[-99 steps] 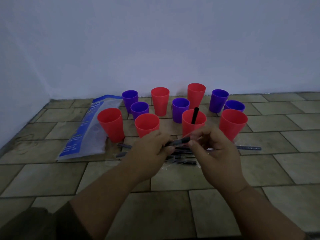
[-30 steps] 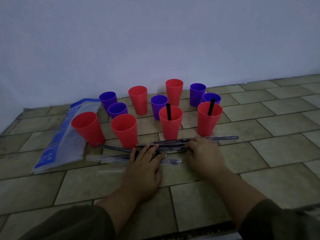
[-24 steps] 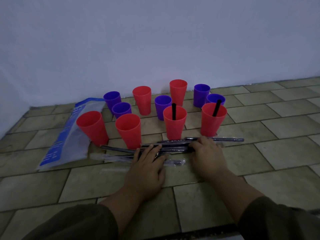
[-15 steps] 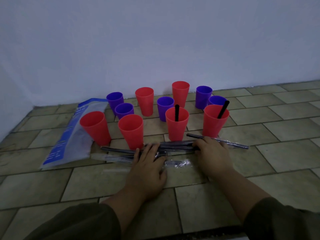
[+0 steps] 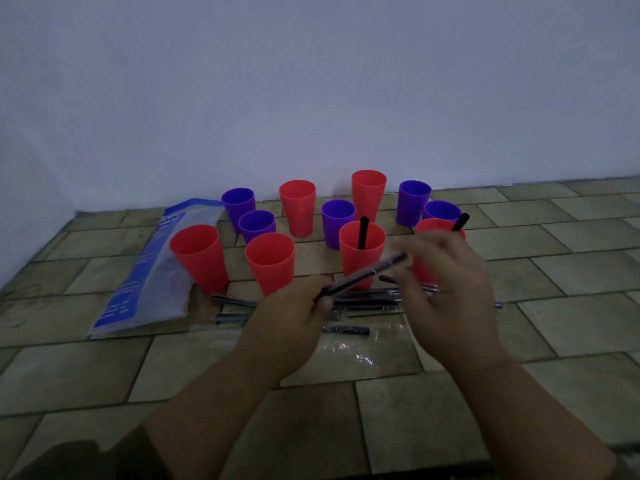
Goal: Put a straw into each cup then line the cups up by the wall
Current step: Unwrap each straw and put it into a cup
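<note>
Gripping a wrapped straw (image 5: 363, 273), the left hand (image 5: 291, 320) hides straws (image 5: 367, 301) beside red cups (image 5: 270, 261).

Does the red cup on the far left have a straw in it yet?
No, the far-left red cup is empty: only red shows inside. Two red cups further right hold black straws.

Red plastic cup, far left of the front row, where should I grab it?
Probably the upper wall of the red plastic cup, from the near side: it stands upright, widens toward its rim, with a second red cup close on its right.
</note>
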